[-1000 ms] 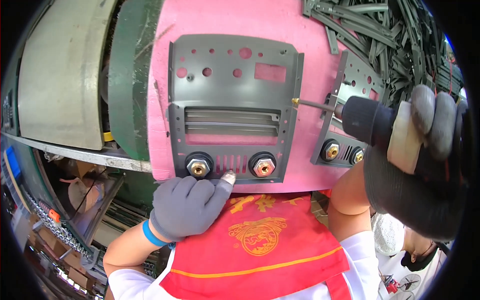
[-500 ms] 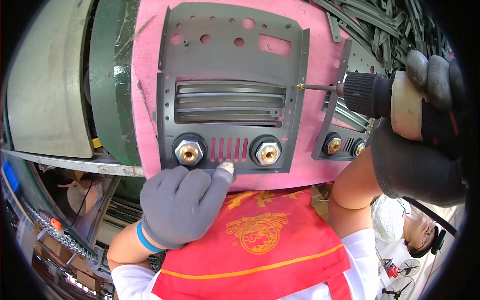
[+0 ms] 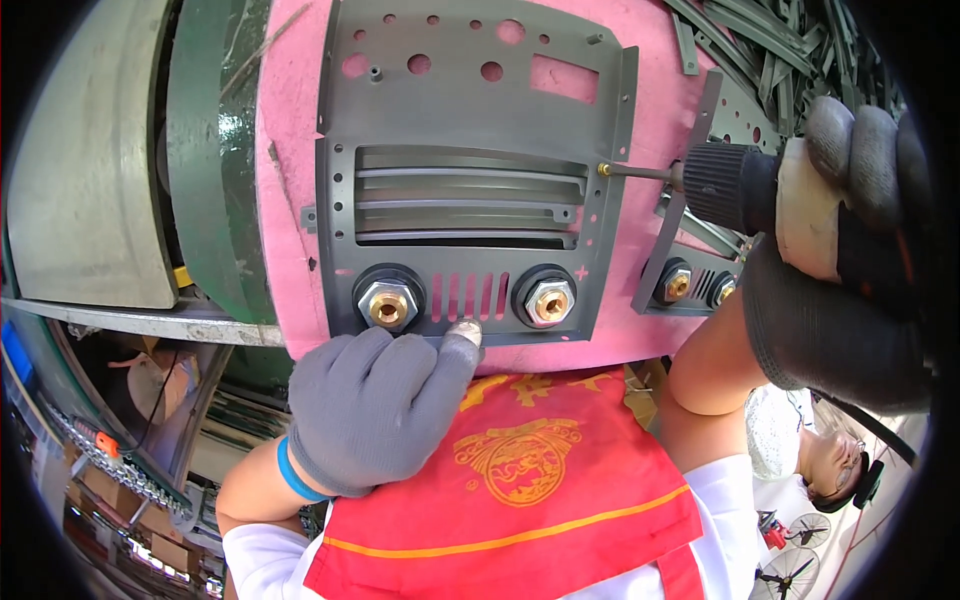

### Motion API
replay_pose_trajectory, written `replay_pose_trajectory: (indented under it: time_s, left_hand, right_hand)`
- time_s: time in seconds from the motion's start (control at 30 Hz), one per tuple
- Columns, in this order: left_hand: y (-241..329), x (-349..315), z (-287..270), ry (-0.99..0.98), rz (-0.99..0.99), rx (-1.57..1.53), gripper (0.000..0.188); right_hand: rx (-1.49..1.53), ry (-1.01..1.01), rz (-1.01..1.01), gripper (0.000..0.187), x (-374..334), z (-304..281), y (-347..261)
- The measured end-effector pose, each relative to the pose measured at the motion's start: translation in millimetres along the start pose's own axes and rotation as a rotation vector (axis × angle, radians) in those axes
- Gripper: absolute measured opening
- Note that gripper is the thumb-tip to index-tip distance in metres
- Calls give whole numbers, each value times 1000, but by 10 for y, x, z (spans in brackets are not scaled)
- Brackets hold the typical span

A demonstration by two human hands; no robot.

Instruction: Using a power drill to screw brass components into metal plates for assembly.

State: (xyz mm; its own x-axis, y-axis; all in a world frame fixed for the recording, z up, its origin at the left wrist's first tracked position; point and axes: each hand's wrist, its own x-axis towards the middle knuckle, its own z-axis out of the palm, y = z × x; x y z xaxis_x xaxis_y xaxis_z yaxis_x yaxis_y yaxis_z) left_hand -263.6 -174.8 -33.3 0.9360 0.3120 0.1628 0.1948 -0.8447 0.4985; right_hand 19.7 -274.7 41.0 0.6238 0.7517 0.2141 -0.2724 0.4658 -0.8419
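Note:
A dark grey metal front panel (image 3: 450,115) lies on a pink surface, with slanted louvre strips (image 3: 465,205) across its middle opening. Two round sockets, a left one (image 3: 388,303) and a right one (image 3: 545,300), with hex nuts and brass centres, sit in its lower part. My gloved left hand (image 3: 380,410) is closed at the panel's near edge, thumb on top by the slots. My gloved right hand (image 3: 835,310) grips a power screwdriver (image 3: 730,185) held sideways. At its bit tip, a small brass-coloured screw (image 3: 603,169) meets the panel's right flange.
A second similar panel (image 3: 690,265) with sockets lies at the right. Many loose grey metal strips (image 3: 770,50) are heaped at the far right. A dark green metal piece (image 3: 215,150) stands along the left. Another person (image 3: 800,450) is at the lower right.
The panel has shifted slightly right with my left hand. The screw at the bit tip now sits further in on the right flange. My right hand has barely moved.

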Motion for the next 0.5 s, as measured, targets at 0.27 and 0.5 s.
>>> replay_pose_trajectory:
  time_s: [0.27,0.5]
  left_hand:
    - [45,38,-26,-44,-3,-22,35]
    - [124,132,-110,-110,-115,-78,26]
  right_hand:
    - [-11,-13,9,4,82,3,132]
    - [-12,-48,-7,3,143,-76,20]
